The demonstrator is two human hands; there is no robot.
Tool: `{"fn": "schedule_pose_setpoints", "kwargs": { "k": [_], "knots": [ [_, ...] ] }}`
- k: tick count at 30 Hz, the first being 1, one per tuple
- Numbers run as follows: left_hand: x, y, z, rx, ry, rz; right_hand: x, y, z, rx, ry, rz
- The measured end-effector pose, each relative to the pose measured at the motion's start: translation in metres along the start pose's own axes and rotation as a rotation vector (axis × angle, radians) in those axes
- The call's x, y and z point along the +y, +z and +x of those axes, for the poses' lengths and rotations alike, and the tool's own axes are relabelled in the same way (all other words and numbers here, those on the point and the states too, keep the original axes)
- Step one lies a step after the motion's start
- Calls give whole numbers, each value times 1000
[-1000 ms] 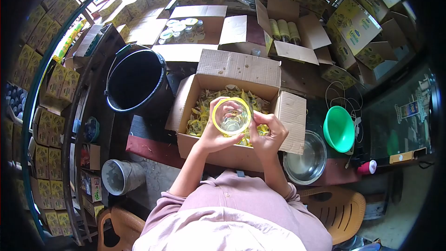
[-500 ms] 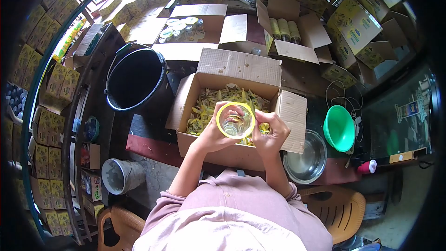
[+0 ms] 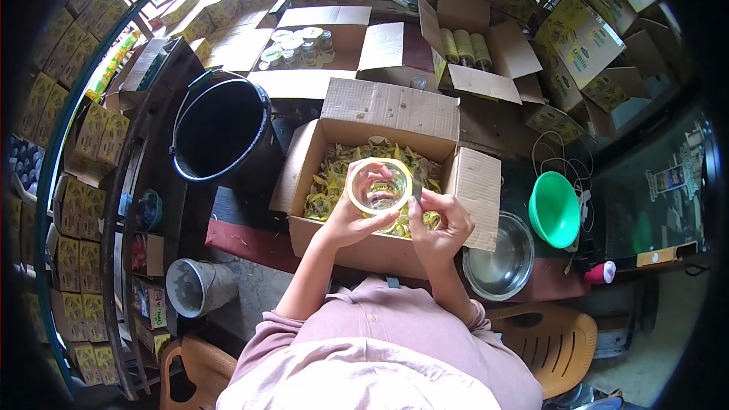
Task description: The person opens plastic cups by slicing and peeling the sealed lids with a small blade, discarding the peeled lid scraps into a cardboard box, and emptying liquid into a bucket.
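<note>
Your left hand (image 3: pixel 346 222) curls round clear cup (image 3: pixel 380 196); right hand (image 3: pixel 442 229), nearly closed, pinches dark strip (image 3: pixel 417 193) beside it.

Dusty mauve shirt (image 3: pixel 433 326); sleeves (image 3: pixel 266 336) rucked up, creased near ends; small pale button (image 3: pixel 372 317) on front. Whitish-pink cloth (image 3: pixel 357 380) draped over shirt top.

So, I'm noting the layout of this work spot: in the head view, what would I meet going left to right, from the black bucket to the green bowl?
Black bucket, clear container held in the left hand, right hand, wide round bowl, green bowl.
</note>
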State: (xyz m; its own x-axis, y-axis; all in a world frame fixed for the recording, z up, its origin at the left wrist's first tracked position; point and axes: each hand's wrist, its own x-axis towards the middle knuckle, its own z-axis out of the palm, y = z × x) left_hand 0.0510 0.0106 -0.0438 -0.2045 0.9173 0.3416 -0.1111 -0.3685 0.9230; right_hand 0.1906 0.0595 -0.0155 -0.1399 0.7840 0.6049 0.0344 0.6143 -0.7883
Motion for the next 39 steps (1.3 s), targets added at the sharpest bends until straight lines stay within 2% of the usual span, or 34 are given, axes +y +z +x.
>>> {"fn": "schedule_pose_setpoints", "kwargs": {
  "k": [6, 13, 20, 35, 39],
  "knots": [
    [3, 1, -2, -62, 36, 153, 6, 2, 2, -3, -61, -22],
    [1, 1, -1, -19, -27, 29, 7, -2, 2, 41, 5, -8],
    [2, 4, 0, 2, 26, -6, -2, 0, -2, -1, -14, -22],
    [1, 2, -2, -93, 18, 67, 2, 0, 1, 52, -31, -30],
    [5, 3, -2, -119, -39, 43, 7, -2, 3, -4, -40, 19]
  ]
}}
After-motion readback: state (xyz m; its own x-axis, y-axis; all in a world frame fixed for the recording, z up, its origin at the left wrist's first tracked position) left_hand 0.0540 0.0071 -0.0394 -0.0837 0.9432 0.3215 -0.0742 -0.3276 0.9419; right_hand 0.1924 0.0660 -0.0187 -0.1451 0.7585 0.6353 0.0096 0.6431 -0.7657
